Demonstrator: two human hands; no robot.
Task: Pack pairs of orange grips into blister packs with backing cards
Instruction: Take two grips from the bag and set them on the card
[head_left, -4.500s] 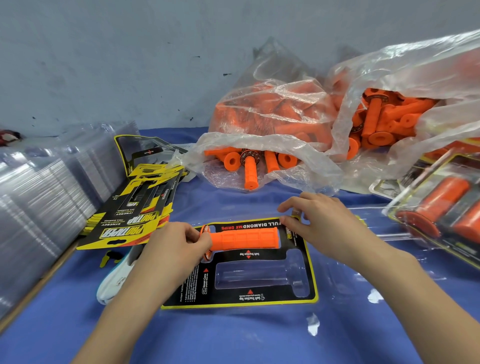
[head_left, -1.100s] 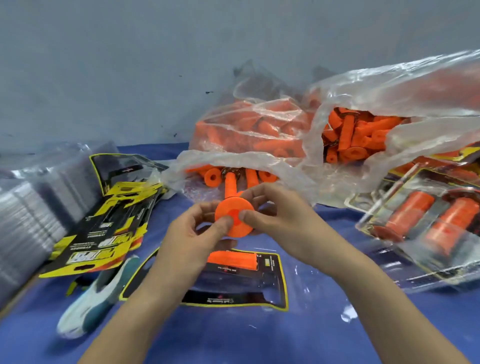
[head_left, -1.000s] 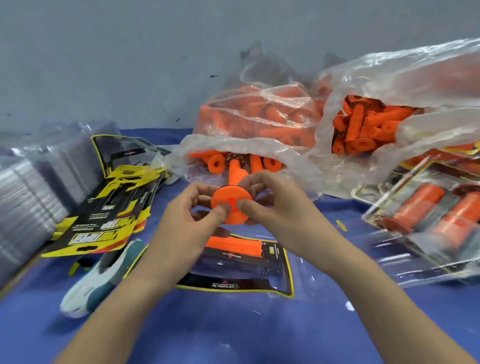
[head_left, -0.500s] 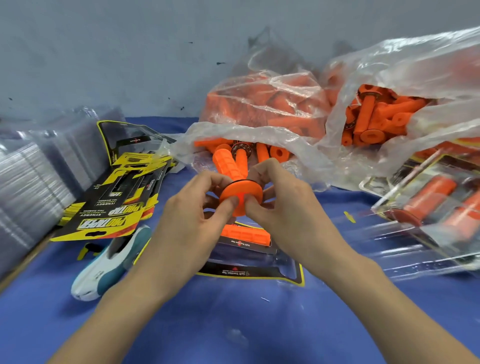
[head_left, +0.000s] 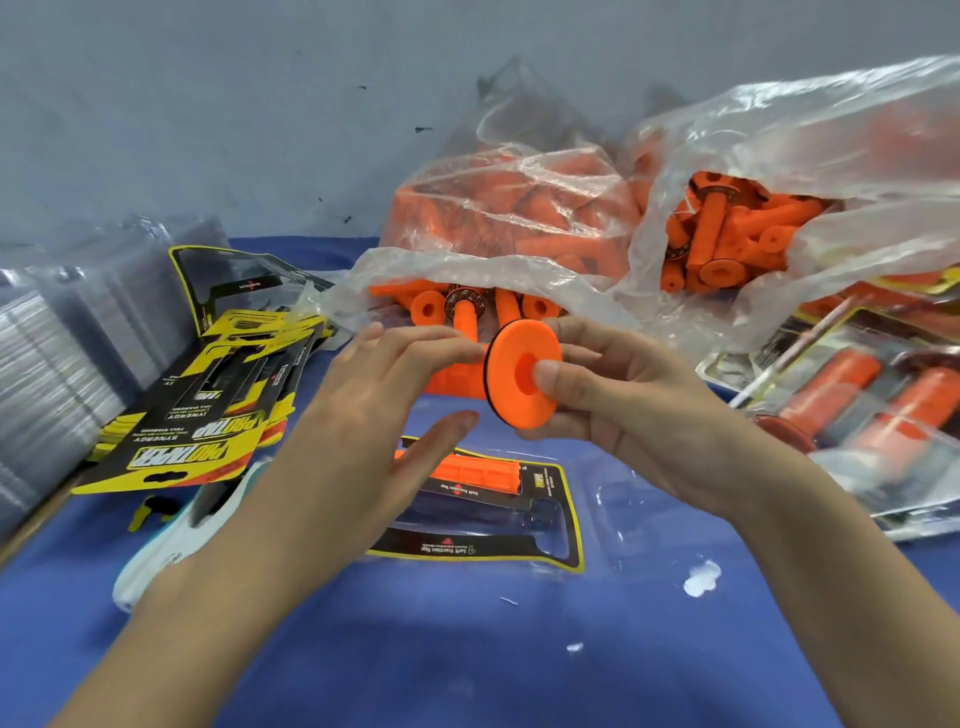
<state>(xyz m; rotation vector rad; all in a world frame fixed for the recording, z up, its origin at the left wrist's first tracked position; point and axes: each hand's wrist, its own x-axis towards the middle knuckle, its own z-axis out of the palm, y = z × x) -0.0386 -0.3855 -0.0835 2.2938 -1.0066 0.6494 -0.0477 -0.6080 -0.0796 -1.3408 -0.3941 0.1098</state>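
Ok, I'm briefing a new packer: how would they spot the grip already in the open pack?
On the blue table cover, a black backing card lies below the left hand. An orange ribbed rubber grip lies along its far edge. Unlike the bagged grips behind and the flanged grip in the right hand, it lies alone beside an empty cavity.

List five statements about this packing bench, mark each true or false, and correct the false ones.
1. The right hand pinches the held grip by its wide end. True.
2. The blister pack below the hands holds two grips. False: one packed grip; its nearer cavity is empty.
3. The backing cards lie left of the pack. True.
4. The plastic bags are empty. False: they hold many loose grips.
5. The left hand holds a backing card. False: it holds nothing, fingers straight near the held grip.
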